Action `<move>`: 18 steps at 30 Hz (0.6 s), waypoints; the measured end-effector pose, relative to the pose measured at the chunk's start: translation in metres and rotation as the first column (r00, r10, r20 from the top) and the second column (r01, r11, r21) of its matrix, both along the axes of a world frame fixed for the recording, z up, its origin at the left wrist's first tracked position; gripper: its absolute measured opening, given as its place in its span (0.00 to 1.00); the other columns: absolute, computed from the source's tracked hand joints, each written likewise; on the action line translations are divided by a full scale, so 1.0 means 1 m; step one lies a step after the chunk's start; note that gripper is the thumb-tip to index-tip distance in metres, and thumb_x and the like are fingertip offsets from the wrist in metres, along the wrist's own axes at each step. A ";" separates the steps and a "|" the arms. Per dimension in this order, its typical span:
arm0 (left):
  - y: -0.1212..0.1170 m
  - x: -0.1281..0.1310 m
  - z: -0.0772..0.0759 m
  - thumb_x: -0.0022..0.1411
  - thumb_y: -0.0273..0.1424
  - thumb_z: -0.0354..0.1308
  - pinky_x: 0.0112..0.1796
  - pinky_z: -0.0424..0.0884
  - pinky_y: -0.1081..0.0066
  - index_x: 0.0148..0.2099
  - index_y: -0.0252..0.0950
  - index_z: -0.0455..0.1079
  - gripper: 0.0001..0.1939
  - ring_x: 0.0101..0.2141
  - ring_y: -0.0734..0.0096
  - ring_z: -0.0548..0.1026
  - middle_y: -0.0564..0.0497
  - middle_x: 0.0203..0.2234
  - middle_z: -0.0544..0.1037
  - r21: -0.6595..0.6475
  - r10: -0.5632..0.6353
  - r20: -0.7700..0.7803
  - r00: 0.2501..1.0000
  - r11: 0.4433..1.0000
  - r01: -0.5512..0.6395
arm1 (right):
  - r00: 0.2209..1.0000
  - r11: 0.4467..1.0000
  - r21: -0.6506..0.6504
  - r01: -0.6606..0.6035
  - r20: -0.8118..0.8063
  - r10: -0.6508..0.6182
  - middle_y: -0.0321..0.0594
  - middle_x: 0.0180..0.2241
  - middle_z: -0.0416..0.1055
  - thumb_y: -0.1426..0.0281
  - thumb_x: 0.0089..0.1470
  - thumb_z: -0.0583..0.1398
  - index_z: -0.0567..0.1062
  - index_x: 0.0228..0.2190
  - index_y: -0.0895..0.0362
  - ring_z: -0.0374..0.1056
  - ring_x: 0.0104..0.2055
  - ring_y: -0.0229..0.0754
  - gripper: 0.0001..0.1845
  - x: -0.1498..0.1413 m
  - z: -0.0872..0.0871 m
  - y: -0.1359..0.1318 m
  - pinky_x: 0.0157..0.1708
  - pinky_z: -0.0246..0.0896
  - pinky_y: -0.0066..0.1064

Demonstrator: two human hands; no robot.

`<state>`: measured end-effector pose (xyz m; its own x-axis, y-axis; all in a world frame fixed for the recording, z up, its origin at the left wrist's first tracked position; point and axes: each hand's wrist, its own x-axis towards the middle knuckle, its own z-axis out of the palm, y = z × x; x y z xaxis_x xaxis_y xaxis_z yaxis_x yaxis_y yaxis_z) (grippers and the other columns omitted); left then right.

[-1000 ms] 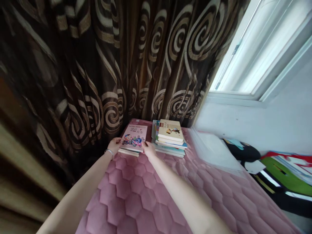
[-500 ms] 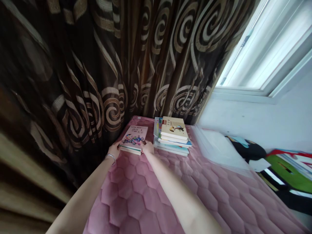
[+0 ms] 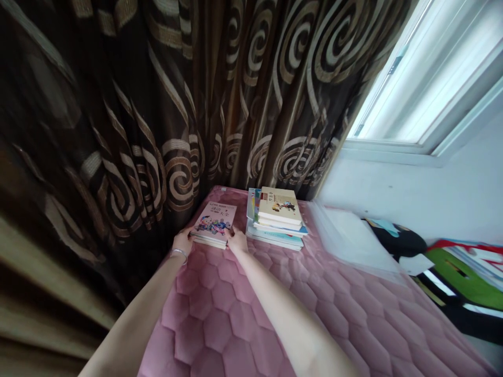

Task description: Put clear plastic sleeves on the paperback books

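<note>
Holding a book stack between left hand and right hand.
Gripping opposite sides with fingers closed in (nearly even, apparently); leaving the taller pile uneven.

The pink book bears a Chinese title in large dark characters, 谜语大全, set in two steps: 谜语 above, 大全 lower and to the right. Smaller print along the cover's top edge is too small to read. The cream book carries an upright column of dark characters, too blurred to make out.
</note>
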<state>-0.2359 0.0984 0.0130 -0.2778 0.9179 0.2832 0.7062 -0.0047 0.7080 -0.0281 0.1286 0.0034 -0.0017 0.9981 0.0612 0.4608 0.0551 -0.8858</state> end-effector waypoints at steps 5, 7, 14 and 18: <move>0.001 0.001 -0.001 0.53 0.22 0.59 0.51 0.67 0.65 0.46 0.38 0.75 0.17 0.46 0.60 0.75 0.46 0.44 0.78 -0.009 0.007 -0.039 0.999 1.000 -0.007 | 0.998 0.999 -0.037 -0.022 -0.064 0.019 0.42 0.35 0.76 0.61 0.58 0.53 0.69 0.53 0.55 0.71 0.23 0.35 0.23 0.005 0.000 -0.010 0.20 0.65 0.22; 0.001 0.001 -0.001 0.53 0.22 0.59 0.50 0.67 0.65 0.46 0.39 0.75 0.17 0.46 0.60 0.75 0.47 0.44 0.79 -0.019 0.011 -0.053 0.999 1.000 -0.012 | 0.997 0.999 -0.041 -0.029 -0.074 0.026 0.41 0.34 0.76 0.61 0.59 0.53 0.68 0.53 0.55 0.71 0.22 0.35 0.23 0.005 0.000 -0.011 0.19 0.65 0.21; 0.000 0.001 0.000 0.55 0.23 0.58 0.48 0.69 0.67 0.47 0.36 0.74 0.16 0.44 0.61 0.76 0.44 0.44 0.78 -0.044 0.015 -0.093 0.996 0.999 -0.019 | 0.999 0.999 -0.032 -0.019 -0.038 0.018 0.41 0.34 0.76 0.60 0.58 0.53 0.68 0.54 0.56 0.72 0.25 0.37 0.24 0.004 -0.002 -0.010 0.22 0.65 0.22; -0.001 0.002 0.004 0.55 0.24 0.58 0.47 0.69 0.67 0.46 0.36 0.74 0.15 0.43 0.61 0.76 0.45 0.43 0.78 -0.051 0.022 -0.118 0.993 0.998 -0.028 | 1.000 1.000 -0.010 -0.009 0.004 0.009 0.41 0.34 0.76 0.59 0.58 0.53 0.69 0.53 0.56 0.73 0.32 0.38 0.24 0.005 -0.003 -0.008 0.31 0.67 0.24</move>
